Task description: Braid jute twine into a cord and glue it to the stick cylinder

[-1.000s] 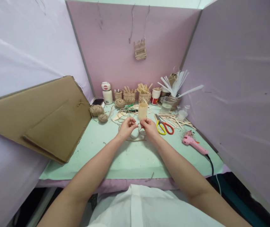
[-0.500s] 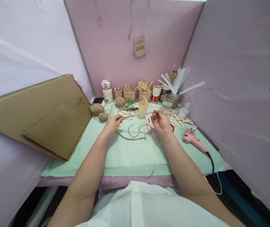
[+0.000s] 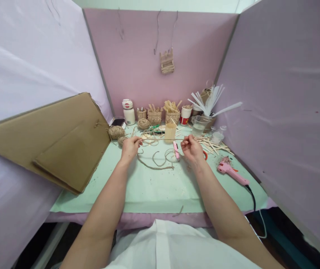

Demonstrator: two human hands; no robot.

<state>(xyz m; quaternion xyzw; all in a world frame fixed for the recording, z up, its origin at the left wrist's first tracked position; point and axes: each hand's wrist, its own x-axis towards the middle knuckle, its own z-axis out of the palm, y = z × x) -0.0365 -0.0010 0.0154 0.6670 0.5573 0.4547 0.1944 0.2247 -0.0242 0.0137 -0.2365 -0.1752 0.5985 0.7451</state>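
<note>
A strand of brown twine stretches nearly level between my two hands, above the green tabletop. My left hand is closed in a pinch on its left end, close to a small ball of twine. At the other end, my right hand pinches the strand with curled fingers. Just behind the strand stands a pale wooden holder with a stick in it. Loose lengths of twine lie curved on the table below, beside a pink cutter.
A pink glue gun lies at the right, near wooden sticks. A large cardboard piece leans at the left. Along the back stand a white bottle, baskets of sticks and a clear jug.
My left hand has moved slightly left, and the strand is now straighter and more level. The view has tilted up a little, so everything sits lower.
</note>
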